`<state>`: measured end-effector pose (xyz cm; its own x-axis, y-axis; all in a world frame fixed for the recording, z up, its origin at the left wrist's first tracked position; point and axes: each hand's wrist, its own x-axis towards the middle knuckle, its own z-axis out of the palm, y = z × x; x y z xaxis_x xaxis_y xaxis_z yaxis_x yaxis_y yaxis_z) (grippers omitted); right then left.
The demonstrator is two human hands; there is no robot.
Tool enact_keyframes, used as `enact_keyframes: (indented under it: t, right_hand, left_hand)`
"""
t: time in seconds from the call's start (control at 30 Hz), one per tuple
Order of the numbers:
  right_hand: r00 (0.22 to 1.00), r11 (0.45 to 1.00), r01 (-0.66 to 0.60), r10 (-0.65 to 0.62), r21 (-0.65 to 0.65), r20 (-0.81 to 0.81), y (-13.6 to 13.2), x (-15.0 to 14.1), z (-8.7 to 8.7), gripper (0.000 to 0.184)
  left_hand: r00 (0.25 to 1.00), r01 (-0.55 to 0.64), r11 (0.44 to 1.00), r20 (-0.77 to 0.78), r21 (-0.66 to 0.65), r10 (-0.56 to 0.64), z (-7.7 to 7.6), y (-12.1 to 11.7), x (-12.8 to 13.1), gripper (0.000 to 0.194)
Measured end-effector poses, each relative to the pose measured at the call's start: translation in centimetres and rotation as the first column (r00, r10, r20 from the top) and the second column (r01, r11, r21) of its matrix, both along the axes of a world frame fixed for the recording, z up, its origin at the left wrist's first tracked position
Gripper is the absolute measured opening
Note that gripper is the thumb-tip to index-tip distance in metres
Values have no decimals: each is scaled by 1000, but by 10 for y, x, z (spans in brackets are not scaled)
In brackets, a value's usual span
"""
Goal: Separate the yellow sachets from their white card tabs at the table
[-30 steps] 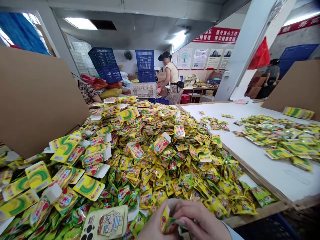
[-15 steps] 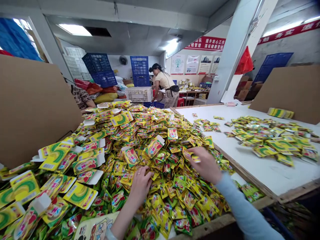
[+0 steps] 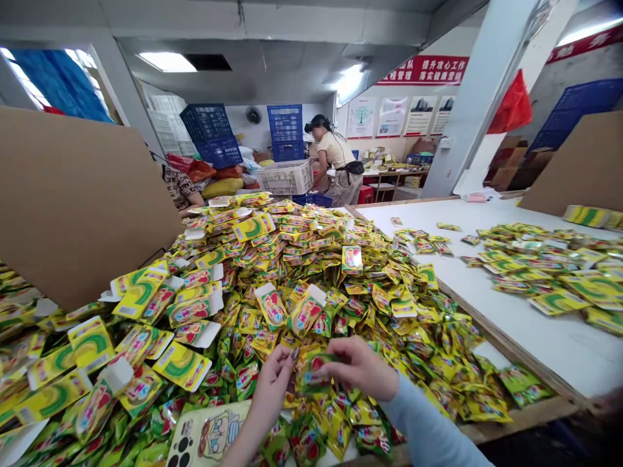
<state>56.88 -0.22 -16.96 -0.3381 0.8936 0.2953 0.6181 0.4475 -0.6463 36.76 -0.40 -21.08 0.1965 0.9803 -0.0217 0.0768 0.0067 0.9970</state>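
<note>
A heap of small yellow, green and red foil sachets (image 3: 292,272) fills the wooden-edged table in front of me, with several open yellow-green cardboard blister cards (image 3: 141,292) lying on it. Over the near part of the heap, my left hand (image 3: 272,389) and my right hand (image 3: 363,366) meet on one green and red sachet (image 3: 314,373), pinching it between their fingers. Just left of my left wrist lies a cream card printed with a cartoon face (image 3: 209,431).
A white table (image 3: 511,224) on the right holds a looser spread of sachets. Cardboard panels (image 3: 73,201) stand at the left and right. Farther back, a co-worker (image 3: 338,155) stands by a white crate (image 3: 287,178), another person (image 3: 178,188) sits left, and blue crates (image 3: 207,126) are stacked.
My hands have come together from their separate places over the heap, and both now pinch a sachet low in view. The co-worker at the back has bent toward the white crate.
</note>
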Motion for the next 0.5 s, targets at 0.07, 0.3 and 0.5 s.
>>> enact_keyframes:
  t: [0.07,0.3,0.5]
  right_hand:
    - [1000,999,-18,18,-27,-3,-11,-8,-2,29]
    - [741,909,-44,-249,-415,-624,-27,-13,-20,41]
    - [548,854,22,-445,-520,-708,-25,9,-28,31]
  left_hand:
    - [998,57,998,24,1,-57,6,-6,7,35]
    - [999,-37,993,-36,115,41,5,-20,34,35]
    - [749,-277,861,-465,427,472,1,11,16,51]
